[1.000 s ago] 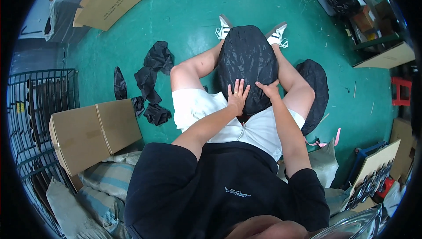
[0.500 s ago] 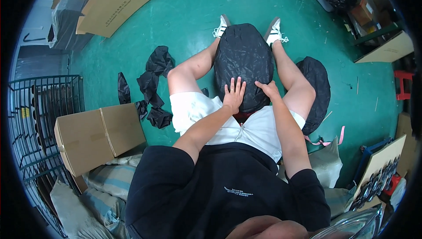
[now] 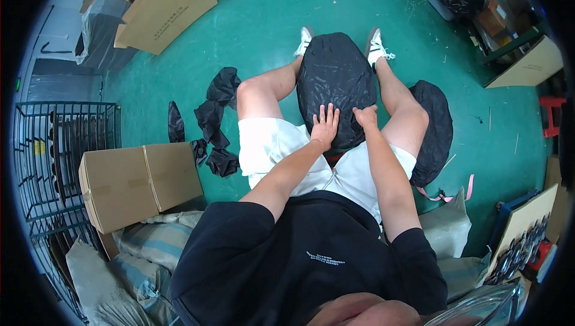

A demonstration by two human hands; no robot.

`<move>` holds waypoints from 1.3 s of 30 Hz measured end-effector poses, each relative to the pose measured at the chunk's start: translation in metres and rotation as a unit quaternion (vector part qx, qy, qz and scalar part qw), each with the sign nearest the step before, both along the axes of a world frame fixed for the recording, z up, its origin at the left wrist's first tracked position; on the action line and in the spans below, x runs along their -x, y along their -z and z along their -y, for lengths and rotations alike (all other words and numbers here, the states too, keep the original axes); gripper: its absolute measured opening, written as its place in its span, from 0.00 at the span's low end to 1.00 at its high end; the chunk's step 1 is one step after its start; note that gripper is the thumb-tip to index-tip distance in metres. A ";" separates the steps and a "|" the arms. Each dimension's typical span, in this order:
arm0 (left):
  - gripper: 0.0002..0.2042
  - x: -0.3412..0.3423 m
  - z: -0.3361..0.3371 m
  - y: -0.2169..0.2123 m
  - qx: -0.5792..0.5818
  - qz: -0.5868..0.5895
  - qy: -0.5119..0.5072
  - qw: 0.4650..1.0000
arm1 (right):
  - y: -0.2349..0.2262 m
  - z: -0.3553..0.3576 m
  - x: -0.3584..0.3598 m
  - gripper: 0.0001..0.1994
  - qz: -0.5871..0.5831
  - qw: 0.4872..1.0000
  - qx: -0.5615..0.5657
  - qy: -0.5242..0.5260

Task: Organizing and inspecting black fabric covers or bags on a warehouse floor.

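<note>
Between my legs stands a large oval bundle in wrinkled black cover material (image 3: 335, 74). My left hand (image 3: 325, 126) lies flat on its near side, fingers stretched out, a ring on one of them. Just to the right, my right hand (image 3: 366, 117) has its fingers curled at the near right edge of the cover, apparently gripping the black material; its thumb points left. Something red (image 3: 334, 158) shows a little under the near end of the bundle. A second black-covered oval bundle (image 3: 432, 134) lies on the floor beyond my right leg.
Crumpled black pieces (image 3: 209, 122) lie on the green floor (image 3: 263, 26) to the left. A closed carton (image 3: 141, 185) rests by woven sacks (image 3: 153, 245) and a wire rack (image 3: 66, 164). An open carton (image 3: 171, 17) stands far left; a pink strap (image 3: 470, 187) lies right.
My right hand's fingers have curled in more at the cover's edge. The left hand stays flat on the bundle. The whole view has shifted slightly.
</note>
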State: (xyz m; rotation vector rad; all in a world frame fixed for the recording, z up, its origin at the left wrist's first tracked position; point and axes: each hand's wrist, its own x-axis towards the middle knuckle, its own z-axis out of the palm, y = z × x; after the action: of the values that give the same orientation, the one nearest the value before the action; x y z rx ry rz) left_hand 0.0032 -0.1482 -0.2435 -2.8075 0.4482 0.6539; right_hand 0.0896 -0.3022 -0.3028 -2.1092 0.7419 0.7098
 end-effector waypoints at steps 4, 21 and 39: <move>0.47 0.011 -0.012 0.032 -0.021 0.119 -0.016 0.993 | -0.009 -0.029 0.013 0.53 0.132 0.991 0.006 0.017; 0.59 -0.017 -0.013 -0.005 0.149 -0.160 -0.114 0.969 | -0.053 -0.061 0.044 0.24 0.138 0.922 0.069 -0.355; 0.14 0.081 -0.146 -0.156 0.616 0.317 -0.135 0.709 | -0.166 -0.095 0.049 0.15 0.186 0.792 -0.130 -0.567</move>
State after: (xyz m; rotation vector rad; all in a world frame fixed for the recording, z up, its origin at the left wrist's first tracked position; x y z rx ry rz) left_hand -0.0778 -0.0025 -0.0876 -4.0098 0.3876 -1.0720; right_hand 0.0409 -0.2075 -0.1373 -2.1740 -0.9186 0.8559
